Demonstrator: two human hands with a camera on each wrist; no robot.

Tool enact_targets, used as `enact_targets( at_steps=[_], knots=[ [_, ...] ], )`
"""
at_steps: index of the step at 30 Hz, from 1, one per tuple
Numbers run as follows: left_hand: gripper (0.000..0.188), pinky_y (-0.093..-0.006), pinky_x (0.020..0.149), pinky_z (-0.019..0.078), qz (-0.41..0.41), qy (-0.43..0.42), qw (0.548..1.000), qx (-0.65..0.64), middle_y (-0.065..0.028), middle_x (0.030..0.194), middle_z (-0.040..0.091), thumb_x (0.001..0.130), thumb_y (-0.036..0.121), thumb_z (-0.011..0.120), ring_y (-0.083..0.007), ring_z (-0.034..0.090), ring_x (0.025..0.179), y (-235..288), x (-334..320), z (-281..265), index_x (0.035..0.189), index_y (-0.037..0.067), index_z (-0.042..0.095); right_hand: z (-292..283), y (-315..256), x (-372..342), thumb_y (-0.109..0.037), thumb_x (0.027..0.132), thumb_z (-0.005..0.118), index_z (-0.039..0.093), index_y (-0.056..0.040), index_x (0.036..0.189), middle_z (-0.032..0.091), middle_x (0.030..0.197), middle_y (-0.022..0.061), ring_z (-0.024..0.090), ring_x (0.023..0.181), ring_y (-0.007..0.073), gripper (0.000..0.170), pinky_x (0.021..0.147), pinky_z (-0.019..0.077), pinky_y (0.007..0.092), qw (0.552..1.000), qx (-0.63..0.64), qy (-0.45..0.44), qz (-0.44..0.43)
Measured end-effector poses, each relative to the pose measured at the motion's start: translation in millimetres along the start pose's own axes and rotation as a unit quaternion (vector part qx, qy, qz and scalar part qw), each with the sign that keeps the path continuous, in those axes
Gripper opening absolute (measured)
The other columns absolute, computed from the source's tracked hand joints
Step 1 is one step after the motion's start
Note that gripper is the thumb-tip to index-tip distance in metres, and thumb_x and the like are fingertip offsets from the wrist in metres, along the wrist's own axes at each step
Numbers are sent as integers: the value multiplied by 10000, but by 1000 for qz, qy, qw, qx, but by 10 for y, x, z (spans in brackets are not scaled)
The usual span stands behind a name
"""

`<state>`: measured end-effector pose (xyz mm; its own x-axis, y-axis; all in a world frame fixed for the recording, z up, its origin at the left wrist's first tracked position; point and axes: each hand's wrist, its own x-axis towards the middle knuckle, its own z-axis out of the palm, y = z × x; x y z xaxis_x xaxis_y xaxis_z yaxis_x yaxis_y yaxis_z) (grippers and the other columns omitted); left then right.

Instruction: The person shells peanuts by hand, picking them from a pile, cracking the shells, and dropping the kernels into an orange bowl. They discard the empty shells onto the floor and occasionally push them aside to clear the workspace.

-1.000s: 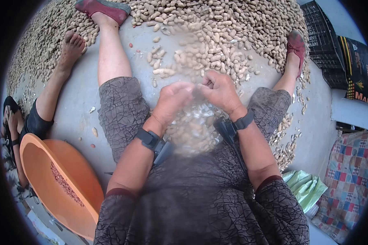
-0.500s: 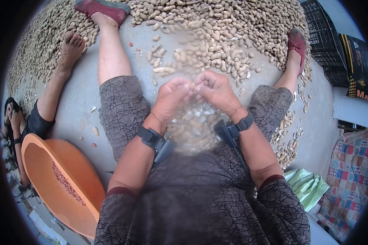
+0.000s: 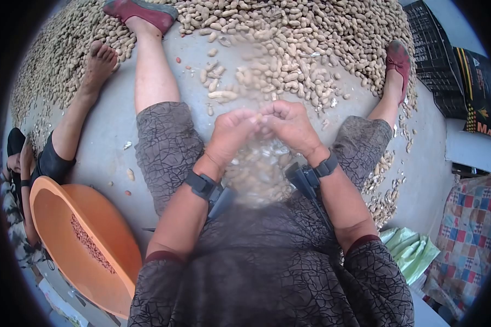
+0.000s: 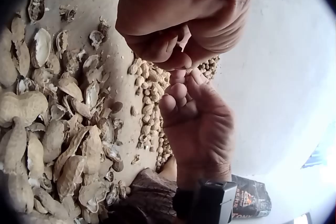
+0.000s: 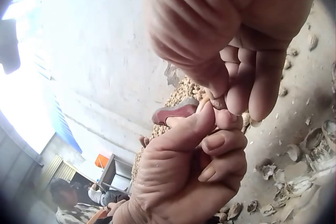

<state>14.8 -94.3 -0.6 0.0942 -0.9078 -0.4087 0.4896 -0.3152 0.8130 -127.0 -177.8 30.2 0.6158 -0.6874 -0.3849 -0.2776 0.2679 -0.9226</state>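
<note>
Both hands meet fingertip to fingertip over a heap of broken peanut shells [image 3: 256,177] between the person's legs. A single peanut [image 5: 216,102] is pinched between the thumbs and fingers in the right wrist view. The left hand [image 3: 232,133] grips it from one side, its other fingers curled toward the palm [image 5: 184,166]. From the opposite side the right hand [image 3: 293,126] pinches it with thumb and forefinger, the remaining fingers bent. Fingers partly hide the peanut. In the left wrist view, opened shells [image 4: 68,145] lie close below the hands.
A large pile of unshelled peanuts [image 3: 322,38] spreads across the floor ahead. An orange basin [image 3: 101,229] with reddish kernels [image 3: 90,242] stands at the left, near another seated person [image 3: 24,212]. At the right are a black crate [image 3: 433,54], a printed sack [image 3: 481,92] and a green bag [image 3: 409,250].
The blurred hands of a second ago have steadied, fingertips gathered on the peanut. The view has shifted slightly. The other person's hands at the left have moved a little.
</note>
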Motion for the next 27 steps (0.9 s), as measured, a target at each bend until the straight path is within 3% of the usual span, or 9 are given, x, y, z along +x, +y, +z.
enact_targets(
  at_steps=[7,16,18,23,27],
  knots=[
    [152,-136,486,323,2,-7,999,52,11,761,624,898,122,559,3,457,563,12,-11,0,980,17,631,9,-26,-17,-49,844,581,629,52,908,671,774,96,635,671,107,129,595,520,221,1000,1,1,22],
    [159,-146,476,326,10,-28,996,89,6,748,616,868,70,528,-2,449,551,-24,-10,17,974,-2,620,-29,-48,-40,-7,763,563,641,70,795,655,682,105,608,579,103,115,523,499,213,1000,13,9,10],
    [149,-146,483,332,7,-30,995,95,5,745,614,866,71,527,-4,453,554,-32,-28,19,959,-1,619,-49,-71,-55,-9,796,581,631,75,825,666,706,141,649,614,144,102,548,531,229,1000,0,-10,16],
    [122,-145,510,351,1,-24,991,130,2,735,608,867,83,524,-11,471,579,-41,-68,38,906,5,609,-27,-22,-53,-7,780,575,617,61,778,657,675,139,632,578,137,80,505,506,224,999,9,-4,36],
    [117,-156,528,365,41,-14,989,139,-3,735,602,877,96,517,-20,479,603,-153,-14,5,884,11,597,19,13,-47,-10,779,572,614,42,767,646,655,121,602,538,121,67,491,495,220,999,11,16,48]
  ],
)
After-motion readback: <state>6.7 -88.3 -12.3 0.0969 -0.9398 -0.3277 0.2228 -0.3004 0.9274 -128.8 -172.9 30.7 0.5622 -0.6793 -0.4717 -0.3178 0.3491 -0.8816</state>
